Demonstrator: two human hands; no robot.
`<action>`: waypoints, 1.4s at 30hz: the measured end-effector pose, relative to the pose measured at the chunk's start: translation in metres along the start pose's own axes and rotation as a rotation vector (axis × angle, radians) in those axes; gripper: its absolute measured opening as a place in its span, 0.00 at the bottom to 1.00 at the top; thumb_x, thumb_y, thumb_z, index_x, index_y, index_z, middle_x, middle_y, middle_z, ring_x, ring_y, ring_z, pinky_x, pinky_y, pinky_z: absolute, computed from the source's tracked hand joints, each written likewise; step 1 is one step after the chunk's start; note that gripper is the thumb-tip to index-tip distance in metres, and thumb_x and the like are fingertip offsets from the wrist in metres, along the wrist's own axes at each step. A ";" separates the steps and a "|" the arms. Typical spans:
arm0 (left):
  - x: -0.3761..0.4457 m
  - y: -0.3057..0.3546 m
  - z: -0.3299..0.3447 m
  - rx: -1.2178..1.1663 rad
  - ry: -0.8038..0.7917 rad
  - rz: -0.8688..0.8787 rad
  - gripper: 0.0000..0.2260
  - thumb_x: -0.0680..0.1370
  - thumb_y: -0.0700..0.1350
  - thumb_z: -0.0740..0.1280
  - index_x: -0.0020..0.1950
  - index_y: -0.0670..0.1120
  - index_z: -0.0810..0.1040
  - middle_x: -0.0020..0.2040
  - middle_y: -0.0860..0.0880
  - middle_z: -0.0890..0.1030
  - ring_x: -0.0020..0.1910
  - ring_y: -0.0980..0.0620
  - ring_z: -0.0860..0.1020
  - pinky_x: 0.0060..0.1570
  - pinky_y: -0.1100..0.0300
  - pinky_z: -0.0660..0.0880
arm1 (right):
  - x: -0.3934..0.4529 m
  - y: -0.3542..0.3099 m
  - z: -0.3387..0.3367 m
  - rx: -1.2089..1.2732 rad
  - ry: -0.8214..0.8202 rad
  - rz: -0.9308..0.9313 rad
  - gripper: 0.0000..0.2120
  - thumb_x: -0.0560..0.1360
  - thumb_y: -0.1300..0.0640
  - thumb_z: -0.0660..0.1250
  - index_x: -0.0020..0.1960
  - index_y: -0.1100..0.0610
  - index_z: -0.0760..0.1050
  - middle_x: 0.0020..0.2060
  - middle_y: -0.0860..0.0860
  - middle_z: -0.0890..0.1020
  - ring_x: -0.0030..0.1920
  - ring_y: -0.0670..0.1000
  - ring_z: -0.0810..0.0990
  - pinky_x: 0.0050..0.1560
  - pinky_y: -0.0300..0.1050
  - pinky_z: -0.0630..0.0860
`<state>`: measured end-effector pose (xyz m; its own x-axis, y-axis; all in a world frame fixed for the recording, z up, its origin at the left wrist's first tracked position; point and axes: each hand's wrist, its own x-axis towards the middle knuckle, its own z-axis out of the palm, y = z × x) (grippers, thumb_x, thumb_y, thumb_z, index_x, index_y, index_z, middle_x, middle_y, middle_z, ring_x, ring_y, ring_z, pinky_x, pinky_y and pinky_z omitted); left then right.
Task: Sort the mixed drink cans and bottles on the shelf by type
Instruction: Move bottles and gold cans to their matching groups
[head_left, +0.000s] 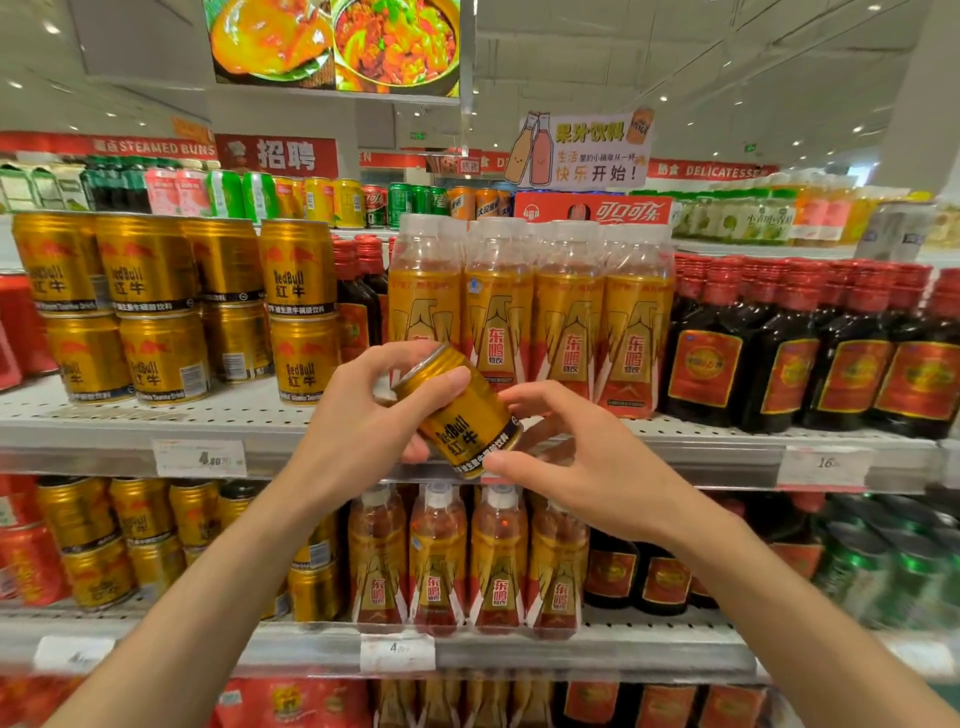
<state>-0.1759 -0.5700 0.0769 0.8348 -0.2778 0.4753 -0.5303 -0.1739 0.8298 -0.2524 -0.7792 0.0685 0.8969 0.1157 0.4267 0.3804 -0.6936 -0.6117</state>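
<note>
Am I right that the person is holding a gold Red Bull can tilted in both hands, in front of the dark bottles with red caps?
Not quite. The can is tilted and held by the left hand and right hand, but the head view shows it in front of the gold plastic bottles, not the dark bottles, which stand further right.

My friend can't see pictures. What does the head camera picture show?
Two hands hold a tilted gold Red Bull can before a shop shelf: the left hand grips it, the right hand pinches its lower end. Behind stand stacked gold cans, orange-labelled bottles and dark bottles with red caps.
</note>
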 end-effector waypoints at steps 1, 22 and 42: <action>0.000 0.002 0.002 0.005 -0.003 -0.001 0.27 0.71 0.62 0.73 0.68 0.53 0.78 0.60 0.46 0.83 0.27 0.50 0.83 0.31 0.57 0.83 | -0.001 0.002 -0.001 0.011 0.006 -0.006 0.22 0.74 0.43 0.74 0.66 0.41 0.72 0.57 0.34 0.78 0.54 0.34 0.79 0.50 0.27 0.75; 0.000 -0.042 -0.117 -0.082 -0.084 0.087 0.26 0.71 0.59 0.74 0.66 0.51 0.79 0.57 0.45 0.84 0.27 0.49 0.83 0.29 0.55 0.82 | 0.033 -0.067 0.096 0.073 0.156 0.022 0.24 0.70 0.47 0.78 0.64 0.42 0.76 0.54 0.40 0.84 0.50 0.40 0.84 0.52 0.38 0.81; 0.024 -0.084 -0.261 0.062 -0.097 0.224 0.22 0.72 0.62 0.74 0.61 0.53 0.79 0.58 0.56 0.81 0.54 0.51 0.84 0.40 0.54 0.86 | 0.105 -0.171 0.216 -0.189 0.234 0.127 0.26 0.71 0.39 0.75 0.66 0.42 0.72 0.55 0.33 0.79 0.58 0.32 0.75 0.58 0.31 0.72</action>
<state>-0.0724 -0.3155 0.0951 0.6787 -0.4045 0.6130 -0.7113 -0.1543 0.6857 -0.1741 -0.4945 0.0740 0.8504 -0.1317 0.5093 0.2003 -0.8141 -0.5450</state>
